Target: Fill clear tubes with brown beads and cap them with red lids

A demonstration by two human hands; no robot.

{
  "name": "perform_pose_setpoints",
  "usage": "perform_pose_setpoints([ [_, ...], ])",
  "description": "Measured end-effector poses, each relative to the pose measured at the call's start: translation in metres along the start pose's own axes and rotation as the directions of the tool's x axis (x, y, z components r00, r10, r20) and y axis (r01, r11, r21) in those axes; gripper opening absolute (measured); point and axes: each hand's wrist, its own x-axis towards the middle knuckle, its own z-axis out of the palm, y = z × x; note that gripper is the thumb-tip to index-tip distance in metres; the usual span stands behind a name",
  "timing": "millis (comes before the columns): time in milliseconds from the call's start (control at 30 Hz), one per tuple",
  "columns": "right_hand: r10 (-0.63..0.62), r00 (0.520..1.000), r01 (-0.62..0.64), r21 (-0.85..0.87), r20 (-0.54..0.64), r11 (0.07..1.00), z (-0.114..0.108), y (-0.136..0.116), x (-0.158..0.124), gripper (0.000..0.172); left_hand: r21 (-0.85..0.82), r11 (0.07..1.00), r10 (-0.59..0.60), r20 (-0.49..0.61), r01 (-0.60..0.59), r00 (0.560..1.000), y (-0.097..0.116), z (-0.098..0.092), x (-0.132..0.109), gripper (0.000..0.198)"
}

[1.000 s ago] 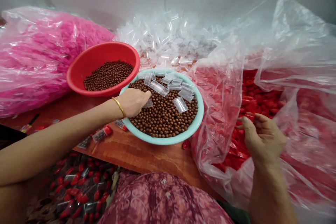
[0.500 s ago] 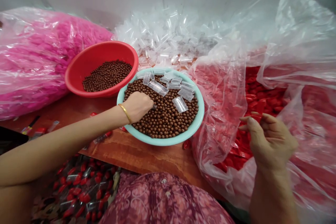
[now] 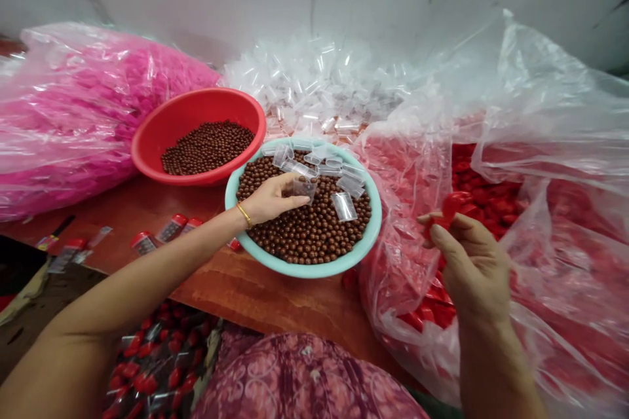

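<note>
The left hand point(image 3: 270, 200) reaches into the turquoise plastic basin point(image 3: 314, 270), and its fingertips seem to pinch a clear plastic tube point(image 3: 305, 188) just above the glossy brown balls point(image 3: 314, 229), though this view does not fully prove the grip. More loose tubes lie on the balls just beyond the fingers. The right hand point(image 3: 474, 262) is half closed, and its thumb and finger grasp a red plastic cap point(image 3: 449, 206) above an open plastic bag point(image 3: 407, 229) of red caps. Beyond the left hand is a red basin point(image 3: 147, 150) with more balls, and a heap of clear tubes point(image 3: 314, 78) lies ahead. Capped tubes point(image 3: 171, 229) rest on the wooden table point(image 3: 236, 294) beyond the left forearm. A light pinch could drop the tube or cap, and a knock on the basin could scatter the balls.
</note>
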Motion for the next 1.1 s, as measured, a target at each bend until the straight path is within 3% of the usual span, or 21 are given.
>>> perform_pose_setpoints([
  [133,0.012,0.987,-0.018,0.035,0.163,0.999,0.021,-0.006,0.003,0.023,-0.141,0.99,0.024,-0.028,-0.027,0.999,0.007,0.003,-0.015,0.032],
  [333,0.064,0.891,-0.163,0.186,0.449,0.969,0.063,-0.027,0.007,0.022,0.003,0.999,0.048,-0.051,-0.048,0.998,0.01,0.015,-0.033,0.028],
  [500,0.087,0.856,-0.237,0.237,0.51,0.942,0.093,-0.037,0.014,0.021,0.164,0.986,0.037,-0.086,-0.022,0.996,0.009,0.022,-0.041,0.023],
  [633,0.085,0.801,-0.25,0.202,0.593,0.947,0.103,-0.038,0.015,0.017,0.196,0.98,-0.013,-0.073,0.027,0.997,0.007,0.025,-0.044,0.022],
  [733,0.03,0.741,-0.167,0.141,0.671,0.976,0.106,-0.039,0.014,0.012,0.031,0.997,-0.069,-0.01,0.069,0.998,0.009,0.026,-0.044,0.022],
  [933,-0.133,0.544,0.045,0.13,0.828,0.991,0.112,-0.044,0.023,0.016,-0.322,0.929,-0.149,0.124,0.182,0.981,0.012,0.025,-0.043,0.023],
  [1100,-0.154,0.457,0.097,0.123,0.876,0.988,0.112,-0.046,0.03,0.01,-0.413,0.89,-0.175,0.08,0.192,0.981,0.01,0.029,-0.045,0.024],
])
